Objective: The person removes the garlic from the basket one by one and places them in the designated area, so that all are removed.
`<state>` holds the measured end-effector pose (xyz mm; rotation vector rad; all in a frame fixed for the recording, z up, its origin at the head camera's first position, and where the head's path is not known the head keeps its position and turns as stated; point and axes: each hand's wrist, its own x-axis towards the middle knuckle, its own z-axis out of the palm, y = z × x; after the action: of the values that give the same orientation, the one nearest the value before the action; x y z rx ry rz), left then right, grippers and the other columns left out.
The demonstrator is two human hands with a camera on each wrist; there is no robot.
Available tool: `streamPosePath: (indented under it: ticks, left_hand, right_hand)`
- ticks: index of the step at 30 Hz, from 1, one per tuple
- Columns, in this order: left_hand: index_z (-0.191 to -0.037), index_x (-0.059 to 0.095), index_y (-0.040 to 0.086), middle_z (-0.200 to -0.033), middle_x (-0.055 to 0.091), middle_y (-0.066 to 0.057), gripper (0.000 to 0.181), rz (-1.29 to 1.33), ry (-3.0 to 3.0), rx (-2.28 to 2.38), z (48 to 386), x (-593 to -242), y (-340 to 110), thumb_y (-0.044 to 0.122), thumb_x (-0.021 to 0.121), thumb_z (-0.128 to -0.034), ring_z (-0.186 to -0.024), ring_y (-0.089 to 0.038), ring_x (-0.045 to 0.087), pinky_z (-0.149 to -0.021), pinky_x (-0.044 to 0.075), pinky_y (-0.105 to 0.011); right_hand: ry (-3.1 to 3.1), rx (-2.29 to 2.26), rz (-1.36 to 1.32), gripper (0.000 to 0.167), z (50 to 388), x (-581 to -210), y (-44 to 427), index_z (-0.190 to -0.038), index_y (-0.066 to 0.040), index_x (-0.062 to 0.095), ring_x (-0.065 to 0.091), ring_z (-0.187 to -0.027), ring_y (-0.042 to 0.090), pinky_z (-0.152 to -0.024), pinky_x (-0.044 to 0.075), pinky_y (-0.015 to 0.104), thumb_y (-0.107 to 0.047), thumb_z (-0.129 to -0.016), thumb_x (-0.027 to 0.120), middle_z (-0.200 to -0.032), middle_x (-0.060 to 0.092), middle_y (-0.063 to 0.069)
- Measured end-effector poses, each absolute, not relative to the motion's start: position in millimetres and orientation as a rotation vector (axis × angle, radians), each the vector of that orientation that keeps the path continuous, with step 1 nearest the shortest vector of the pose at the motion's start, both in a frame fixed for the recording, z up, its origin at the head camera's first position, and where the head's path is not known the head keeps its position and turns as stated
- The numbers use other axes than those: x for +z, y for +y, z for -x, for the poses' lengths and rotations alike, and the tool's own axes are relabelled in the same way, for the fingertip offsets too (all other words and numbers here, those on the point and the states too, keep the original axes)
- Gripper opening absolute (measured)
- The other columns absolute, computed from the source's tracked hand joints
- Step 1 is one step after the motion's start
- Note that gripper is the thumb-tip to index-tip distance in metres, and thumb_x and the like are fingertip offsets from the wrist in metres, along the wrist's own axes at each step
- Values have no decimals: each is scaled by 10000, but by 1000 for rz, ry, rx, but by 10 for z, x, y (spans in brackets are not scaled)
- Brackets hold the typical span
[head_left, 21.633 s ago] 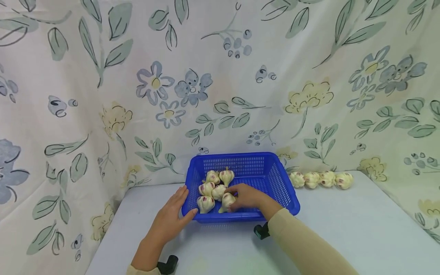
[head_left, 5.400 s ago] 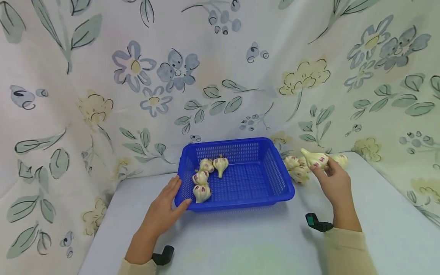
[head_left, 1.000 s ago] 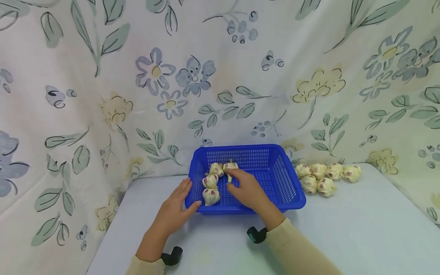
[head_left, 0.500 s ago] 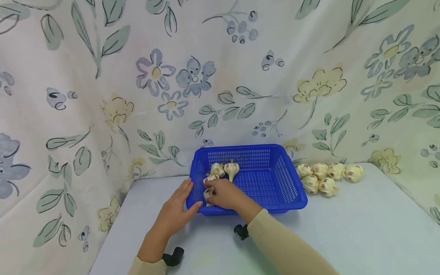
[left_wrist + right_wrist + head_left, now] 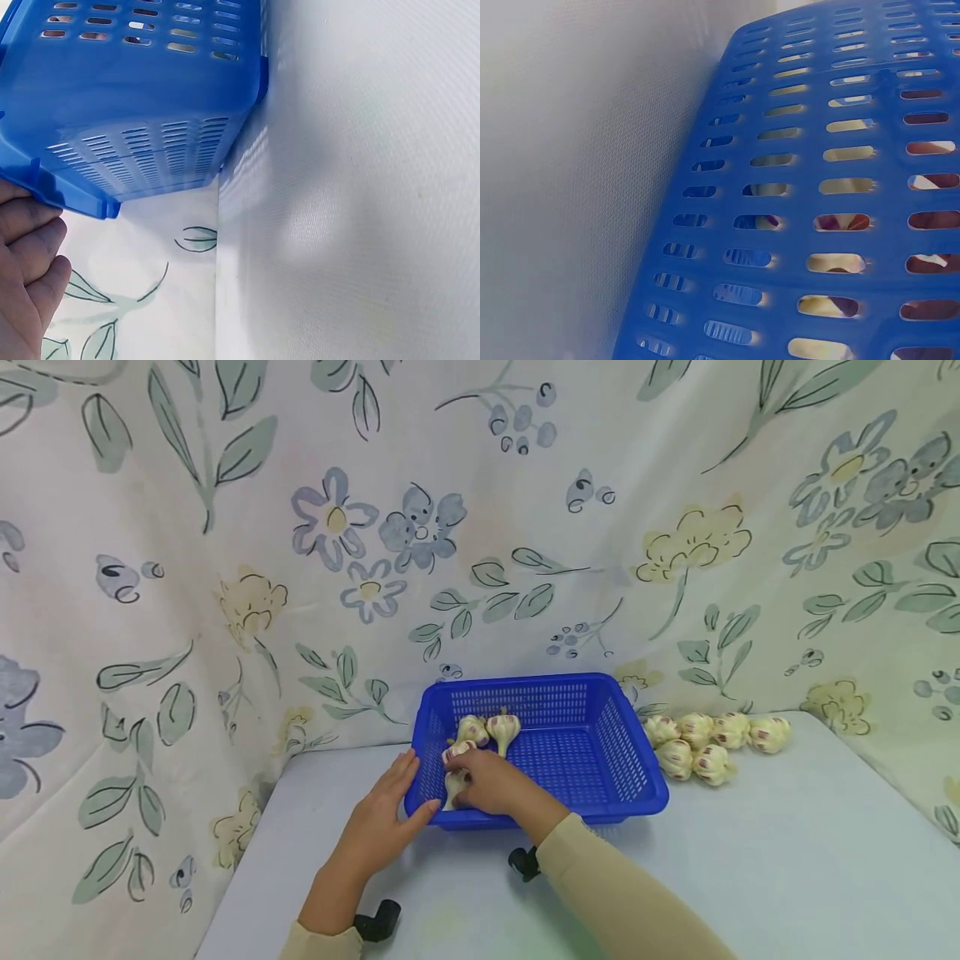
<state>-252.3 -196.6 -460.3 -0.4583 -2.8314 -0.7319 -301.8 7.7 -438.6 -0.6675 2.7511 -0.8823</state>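
Note:
A blue plastic basket (image 5: 555,760) with slotted walls holds a few garlic bulbs toward its left side. My right hand (image 5: 495,785) reaches inside and pinches the front-left garlic bulb (image 5: 452,785), partly covered by the fingers. Just behind that one is another garlic bulb (image 5: 456,750), with two more, a round garlic bulb (image 5: 472,729) and a long-stemmed garlic bulb (image 5: 504,728), farther back. Against the basket's left front corner rests my left hand (image 5: 378,814), fingers straight along the rim, thumb at the front edge. In the right wrist view, the slotted wall (image 5: 795,172) mostly hides the held bulb.
Right of the basket, several garlic bulbs (image 5: 696,729) line the back of the white table (image 5: 750,860), with two garlic bulbs (image 5: 693,762) in front of them. A flower-patterned cloth (image 5: 525,610) hangs behind. Small black devices (image 5: 378,922) are on both wrists.
Over the last second my right hand moved left and forward from near the long-stemmed bulb and took hold of the front-left one. Since the oldest frame, two bulbs have left the basket for the table.

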Motion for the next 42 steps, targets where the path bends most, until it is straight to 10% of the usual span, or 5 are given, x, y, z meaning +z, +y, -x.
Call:
streamPosePath:
  ticks: [42]
  left_hand:
    - [-1547, 327, 131, -1621, 280, -41, 857, 451, -2852, -733, 2515, -4599, -1965, 675, 508, -910, -1489, -277, 276, -1134, 328, -551]
  right_hand:
    - [2656, -813, 515, 496, 3008, -4365, 115, -1317, -41, 614, 583, -1240, 298, -1079, 437, 497, -180, -854, 726, -1298, 645, 105]
